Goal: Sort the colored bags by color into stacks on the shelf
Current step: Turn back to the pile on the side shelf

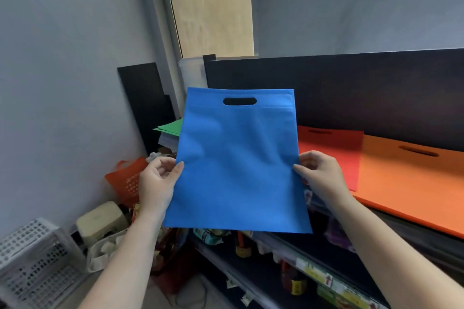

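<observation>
A flat blue bag [236,158] with a cut-out handle at its top hangs upright in front of me, above the shelf's left end. My left hand [157,183] pinches its left edge and my right hand [320,173] pinches its right edge. On the top shelf [414,236] lies a red bag [331,150], partly under an orange bag [411,183] to its right. The corner of a green bag [172,126] pokes out behind the blue one at the left.
A dark back panel [351,93] rises behind the shelf. Lower shelves [276,258] hold bottles and packets. On the floor at the left stand a white perforated crate [37,263], a cream appliance [100,223] and an orange basket [128,180]. A grey wall closes the left side.
</observation>
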### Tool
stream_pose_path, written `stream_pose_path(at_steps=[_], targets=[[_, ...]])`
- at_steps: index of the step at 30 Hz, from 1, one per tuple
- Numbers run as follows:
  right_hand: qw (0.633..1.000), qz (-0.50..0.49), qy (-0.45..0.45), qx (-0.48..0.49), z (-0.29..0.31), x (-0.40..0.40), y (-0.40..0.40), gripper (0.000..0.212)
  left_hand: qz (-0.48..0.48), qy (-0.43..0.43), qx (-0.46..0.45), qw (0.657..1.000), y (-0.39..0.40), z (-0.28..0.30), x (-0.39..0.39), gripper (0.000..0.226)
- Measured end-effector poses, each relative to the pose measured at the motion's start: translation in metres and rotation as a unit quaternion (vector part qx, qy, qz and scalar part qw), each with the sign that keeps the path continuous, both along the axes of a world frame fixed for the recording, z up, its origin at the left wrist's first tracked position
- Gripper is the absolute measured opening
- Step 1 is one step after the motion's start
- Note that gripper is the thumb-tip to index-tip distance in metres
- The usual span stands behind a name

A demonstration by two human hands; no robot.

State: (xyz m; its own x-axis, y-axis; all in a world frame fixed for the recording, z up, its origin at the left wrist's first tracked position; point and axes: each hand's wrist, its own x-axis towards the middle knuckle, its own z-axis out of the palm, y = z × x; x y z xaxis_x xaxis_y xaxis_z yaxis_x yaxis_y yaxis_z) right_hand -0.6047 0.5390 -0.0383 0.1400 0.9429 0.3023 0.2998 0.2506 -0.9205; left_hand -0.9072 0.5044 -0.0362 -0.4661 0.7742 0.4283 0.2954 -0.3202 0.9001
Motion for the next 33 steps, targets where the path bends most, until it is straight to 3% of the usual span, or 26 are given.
stream_pose_path(at_steps=[15, 24, 33], targets=[[0.997, -0.068, -0.016, 0.03, -0.017, -0.093, 0.128, 0.027, -0.01, 0.12, -0.004, 0.993, 0.166, -0.002, -0.092, 0.016], [0.979, -0.179, -0.09, 0.045, -0.003, -0.098, 0.197, 0.02, -0.09, 0.14, -0.037, 0.985, 0.29, 0.003, -0.094, 0.02], [0.931, -0.294, -0.211, -0.038, -0.006, -0.1, 0.223, 0.009, -0.246, 0.183, -0.09, 0.948, 0.384, -0.013, -0.077, 0.025]])
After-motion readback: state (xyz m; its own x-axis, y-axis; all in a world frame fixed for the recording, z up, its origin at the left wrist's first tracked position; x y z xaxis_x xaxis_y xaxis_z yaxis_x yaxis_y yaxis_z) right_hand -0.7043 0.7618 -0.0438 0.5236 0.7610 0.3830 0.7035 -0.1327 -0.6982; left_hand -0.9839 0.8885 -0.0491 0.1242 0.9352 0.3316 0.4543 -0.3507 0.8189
